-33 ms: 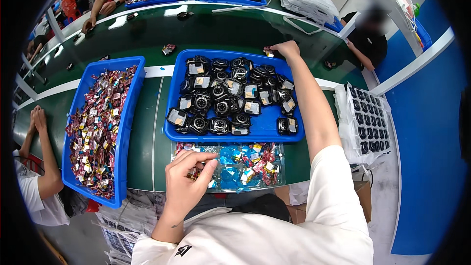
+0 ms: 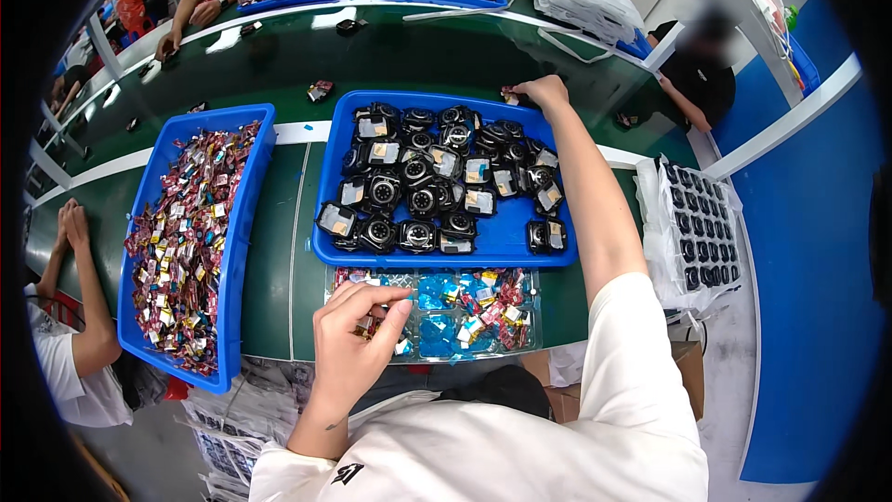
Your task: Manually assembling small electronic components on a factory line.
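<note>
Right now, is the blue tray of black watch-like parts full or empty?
Partly filled: black watch-like parts cover most of the blue tray, but bare bottom shows toward its near right.

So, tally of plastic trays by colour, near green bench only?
Blue rectangular plastic trays: 2 (one holding small reddish parts, one holding black watch cases)
Clear compartmented plastic tray: 1
Total: 3

Right hand far forward
</note>
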Demonstrator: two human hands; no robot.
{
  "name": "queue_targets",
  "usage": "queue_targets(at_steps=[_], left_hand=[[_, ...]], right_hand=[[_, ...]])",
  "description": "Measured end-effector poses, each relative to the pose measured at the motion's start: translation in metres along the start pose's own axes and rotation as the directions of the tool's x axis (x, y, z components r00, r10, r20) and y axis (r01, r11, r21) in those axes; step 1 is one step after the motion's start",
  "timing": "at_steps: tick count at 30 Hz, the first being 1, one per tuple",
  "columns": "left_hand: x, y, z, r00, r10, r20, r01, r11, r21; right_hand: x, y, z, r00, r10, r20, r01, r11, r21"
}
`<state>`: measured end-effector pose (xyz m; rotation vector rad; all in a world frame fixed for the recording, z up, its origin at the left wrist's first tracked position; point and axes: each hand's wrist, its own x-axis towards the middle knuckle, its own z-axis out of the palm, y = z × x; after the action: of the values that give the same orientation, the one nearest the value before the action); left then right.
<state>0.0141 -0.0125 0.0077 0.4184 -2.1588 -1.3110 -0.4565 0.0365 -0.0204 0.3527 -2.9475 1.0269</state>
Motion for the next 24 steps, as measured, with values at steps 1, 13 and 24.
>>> queue_targets(at_steps=[1,13,24], left_hand=[[0.000,-0.001,0.000,1.000,-0.011,0.002,0.011,1.000,0.002],[0.008,0.001,0.015,0.960,0.279,0.039,-0.275,0.904,0.328],[0.010,0.002,0.037,0.935,0.233,0.269,-0.345,0.775,0.530]], right_hand=[[0.001,-0.003,0.003,1.000,0.000,0.029,0.001,1.000,-0.020],[-0.182,-0.026,-0.110,0.769,-0.638,0.033,0.552,0.690,0.468],[-0.349,0.018,-0.067,0.619,-0.769,0.159,0.755,0.639,0.148]])
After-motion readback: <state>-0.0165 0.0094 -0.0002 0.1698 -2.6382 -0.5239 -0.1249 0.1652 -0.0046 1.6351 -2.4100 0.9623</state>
